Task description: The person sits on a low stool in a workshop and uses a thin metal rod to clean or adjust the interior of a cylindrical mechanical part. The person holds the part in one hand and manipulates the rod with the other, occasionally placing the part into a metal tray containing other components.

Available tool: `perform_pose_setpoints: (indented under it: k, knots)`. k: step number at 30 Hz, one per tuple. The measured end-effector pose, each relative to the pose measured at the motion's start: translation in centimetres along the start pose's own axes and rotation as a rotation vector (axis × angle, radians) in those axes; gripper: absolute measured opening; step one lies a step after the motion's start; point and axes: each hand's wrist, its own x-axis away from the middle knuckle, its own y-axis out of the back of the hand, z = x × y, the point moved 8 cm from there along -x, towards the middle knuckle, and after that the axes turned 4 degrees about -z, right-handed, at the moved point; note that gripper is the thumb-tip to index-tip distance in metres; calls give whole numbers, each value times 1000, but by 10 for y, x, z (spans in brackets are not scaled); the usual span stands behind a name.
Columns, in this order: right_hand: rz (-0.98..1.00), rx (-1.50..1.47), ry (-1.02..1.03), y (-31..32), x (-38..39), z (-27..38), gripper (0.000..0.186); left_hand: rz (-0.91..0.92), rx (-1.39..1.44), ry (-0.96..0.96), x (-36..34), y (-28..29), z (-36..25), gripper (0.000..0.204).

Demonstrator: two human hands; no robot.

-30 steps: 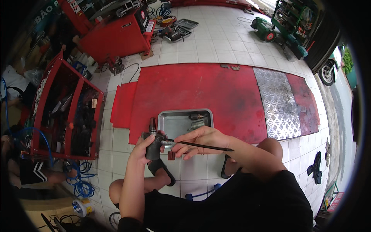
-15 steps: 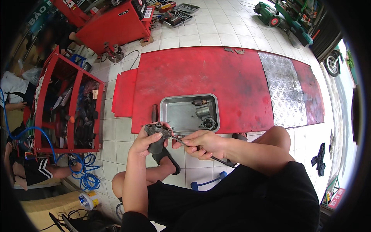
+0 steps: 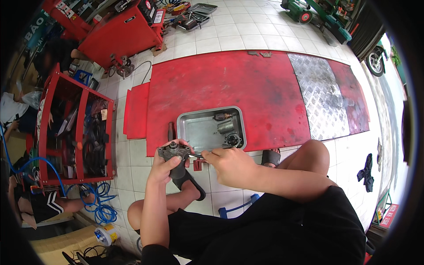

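We see the left hand wrapped around a small grey metal part, lifted just above the near edge of the red floor mat. Its fingers cover the lower half of the part, so we cannot make out its full shape. The right hand is closed around a thin dark tool, whose tip meets the part's right side; most of the tool is hidden inside the fist, and what kind it is we cannot tell. Just beyond both hands lies a metal tray holding a few small motor pieces. A dark stick-like thing lies left of the tray, too small to identify. At far left stands a red shelf cart, its contents a dark jumble. A black sandal shows below the hands.
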Motion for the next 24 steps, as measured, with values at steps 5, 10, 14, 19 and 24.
perform_pose_setpoints:
  k: [5,10,14,19,24]
  knots:
    - [374,-802,-453,-38,2,-42,17,27,-205,-30,-2,-8,-5,54]
    - [669,-1348,-769,-60,20,-38,23,20,-278,-63,-1,0,1,60]
    - [696,-1364,-730,-60,18,-36,22,5,-245,-67,-2,-11,-3,55]
    - [706,-1441,-782,-69,16,-53,34,-4,-169,-21,-12,-7,13,54]
    - [714,-1624,-668,-68,17,-34,47,5,-93,-22,-10,1,18,59]
